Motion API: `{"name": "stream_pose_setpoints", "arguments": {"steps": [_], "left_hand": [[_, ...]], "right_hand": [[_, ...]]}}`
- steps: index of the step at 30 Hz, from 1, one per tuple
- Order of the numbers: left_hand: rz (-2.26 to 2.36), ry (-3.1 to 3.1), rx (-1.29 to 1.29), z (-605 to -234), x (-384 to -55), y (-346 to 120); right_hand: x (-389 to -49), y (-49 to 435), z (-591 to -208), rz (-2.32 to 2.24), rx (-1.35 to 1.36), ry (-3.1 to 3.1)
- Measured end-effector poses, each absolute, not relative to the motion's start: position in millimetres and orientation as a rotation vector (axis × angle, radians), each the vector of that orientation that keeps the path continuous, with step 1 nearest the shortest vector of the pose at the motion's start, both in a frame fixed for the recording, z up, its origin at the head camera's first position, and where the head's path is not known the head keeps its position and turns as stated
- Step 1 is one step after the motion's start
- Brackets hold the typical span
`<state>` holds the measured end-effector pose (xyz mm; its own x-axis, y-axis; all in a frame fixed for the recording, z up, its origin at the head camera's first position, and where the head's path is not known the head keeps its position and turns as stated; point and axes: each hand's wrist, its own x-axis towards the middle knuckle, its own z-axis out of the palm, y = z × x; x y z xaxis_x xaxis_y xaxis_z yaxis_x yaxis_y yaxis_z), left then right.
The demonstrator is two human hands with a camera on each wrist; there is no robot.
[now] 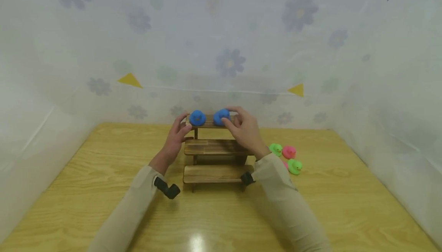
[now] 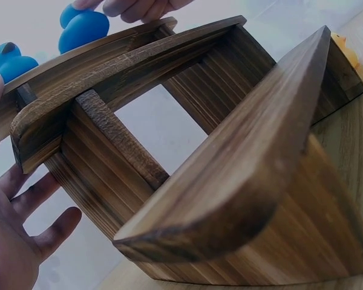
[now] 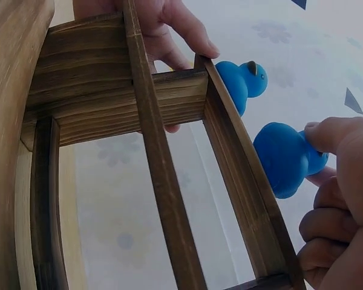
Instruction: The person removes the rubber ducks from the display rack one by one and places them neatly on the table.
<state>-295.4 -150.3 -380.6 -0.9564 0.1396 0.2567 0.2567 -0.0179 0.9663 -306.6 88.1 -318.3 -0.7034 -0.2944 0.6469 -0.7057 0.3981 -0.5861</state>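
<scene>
A three-step wooden stand [image 1: 218,147] stands on the table, with one blue toy duck [image 1: 197,118] on the left of its top step. My right hand [image 1: 246,128] pinches a second blue toy duck [image 1: 221,117] between thumb and fingers, at the top step to the right of the first. In the right wrist view this held duck [image 3: 281,160] is against the step's edge or very near it. My left hand [image 1: 175,139] holds the left end of the top step beside the first duck; in the left wrist view, some of its fingers [image 2: 58,232] are spread below the step.
Right of the stand lie green toy ducks [image 1: 294,167] and pink ones [image 1: 289,152], partly hidden by my right sleeve. A yellow toy duck [image 2: 345,49] shows past the stand in the left wrist view. Flowered sheeting [image 1: 193,71] encloses the wood-grain table [image 1: 114,156].
</scene>
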Motion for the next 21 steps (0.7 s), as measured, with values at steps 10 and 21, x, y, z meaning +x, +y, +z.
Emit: {"name": "stream_pose_setpoints", "arguments": {"steps": [10,21], "left_hand": [[-2.089,-2.179,-0.411,-384.7,-294.8,-160.7],[-2.082,-2.206,-0.36,-385.6,-292.6,-164.3]], "right_hand": [[-276.7,92.4,-298.5,1.359,0.81,-2.278],[-266.3,104.9,-301.8,1.446,0.821,-2.247]]}}
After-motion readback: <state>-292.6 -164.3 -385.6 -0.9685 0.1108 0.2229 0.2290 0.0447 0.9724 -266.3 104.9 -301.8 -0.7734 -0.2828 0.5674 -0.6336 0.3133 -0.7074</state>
